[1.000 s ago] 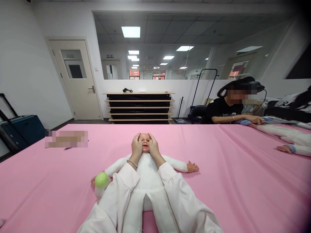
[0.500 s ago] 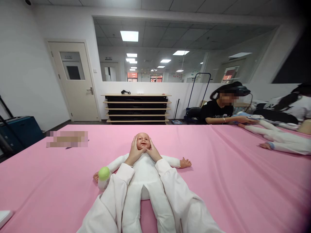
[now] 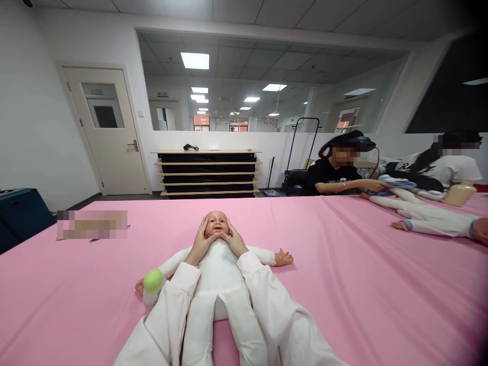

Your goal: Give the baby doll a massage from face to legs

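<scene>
A baby doll (image 3: 219,272) with a white cloth body lies on its back on the pink-covered table (image 3: 343,295), its head at the far end and its arms spread. My left hand (image 3: 200,243) cups the left side of the doll's head, fingers along the cheek and thumb under the chin. On the other side my right hand (image 3: 235,241) does the same, and the two thumbs come together below the doll's mouth. Beside my left sleeve, near the doll's hand, is a bottle with a green cap (image 3: 153,280), partly hidden by the sleeve.
At the right, a person in a black shirt and headset (image 3: 337,168) handles blue cloth by another doll (image 3: 434,216). A second person in white (image 3: 453,165) is behind, near a beige bottle (image 3: 459,193). A blurred-out item (image 3: 93,224) lies at the table's far left.
The view has swung slightly right, so everything sits further left. Both hands stay around the doll's head. The second doll and the person in white show more fully.
</scene>
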Tool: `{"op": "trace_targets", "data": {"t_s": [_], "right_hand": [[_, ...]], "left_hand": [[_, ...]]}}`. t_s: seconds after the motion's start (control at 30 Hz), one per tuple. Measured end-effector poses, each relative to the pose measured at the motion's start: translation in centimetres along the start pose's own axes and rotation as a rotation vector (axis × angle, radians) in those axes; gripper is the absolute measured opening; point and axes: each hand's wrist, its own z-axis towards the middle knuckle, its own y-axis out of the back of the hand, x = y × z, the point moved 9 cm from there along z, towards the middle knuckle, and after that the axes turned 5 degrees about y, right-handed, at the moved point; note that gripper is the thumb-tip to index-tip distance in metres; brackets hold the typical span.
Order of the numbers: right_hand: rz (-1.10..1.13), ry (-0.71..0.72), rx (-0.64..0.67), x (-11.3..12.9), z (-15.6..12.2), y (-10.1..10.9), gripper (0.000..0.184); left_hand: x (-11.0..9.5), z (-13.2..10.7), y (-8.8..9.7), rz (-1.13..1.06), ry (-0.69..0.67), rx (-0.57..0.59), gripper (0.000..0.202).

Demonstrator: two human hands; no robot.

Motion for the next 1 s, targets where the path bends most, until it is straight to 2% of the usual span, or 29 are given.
{"op": "trace_targets", "data": {"t_s": [0.2,0.3,0.43,0.5,0.8,0.9,1.0], "right_hand": [[0.028,0.041,-0.001,-0.9,0.7,0.4,0.072],[0.022,0.046,0.006,-1.4,0.9,0.5,0.076],[0.016,0.039,0.018,-1.7,0.9,0.3,0.089],[0.016,0.035,0.022,-1.8,0.9,0.1,0.094],[-0.001,0.032,0.02,-2.0,1.0,0.6,0.083],[-0.003,0.03,0.03,-2.1,1.2,0.6,0.085],[-0.006,0.013,0.035,-2.2,1.2,0.5,0.087]], "left_hand": [[0.0,0.2,0.3,-0.047,0.033,0.006,0.055],[-0.2,0.2,0.1,-0.032,0.016,-0.008,0.06],[-0.8,-0.2,-0.3,0.02,-0.021,-0.026,0.086],[-1.0,-0.3,-0.4,0.034,-0.027,-0.025,0.09],[-0.2,0.3,-0.1,-0.005,-0.021,0.022,0.075],[0.1,0.5,0.0,-0.023,-0.011,0.034,0.068],[0.1,0.5,0.0,-0.022,-0.008,0.039,0.068]]}}
